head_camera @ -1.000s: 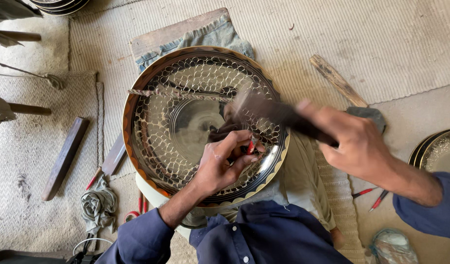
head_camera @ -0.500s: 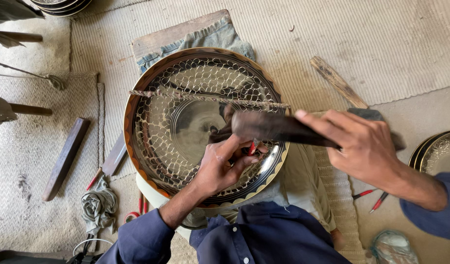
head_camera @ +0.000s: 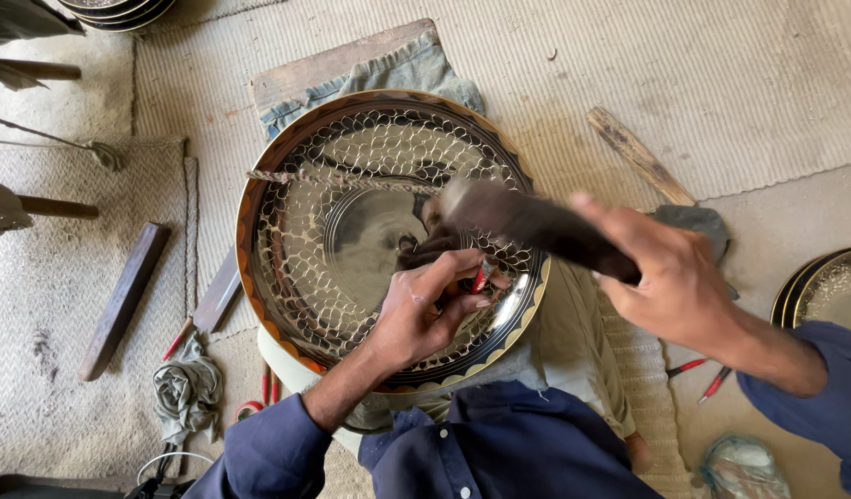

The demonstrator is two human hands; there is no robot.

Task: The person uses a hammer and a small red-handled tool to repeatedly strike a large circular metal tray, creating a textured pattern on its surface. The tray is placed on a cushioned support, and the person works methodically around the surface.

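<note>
Chasing a scale pattern into a round metal tray

The tray [head_camera: 287,277] rests on the person's lap over a mat-covered floor. The left hand [head_camera: 425,310] pinches a small red-marked punch [head_camera: 479,277] upright near the tray's inner ring; the right hand [head_camera: 670,286] is clenched on a dark mallet [head_camera: 527,222], blurred mid-swing just above. Good work probably calls for a steady punch tip, square light blows, and fingers kept below the struck end.
</note>
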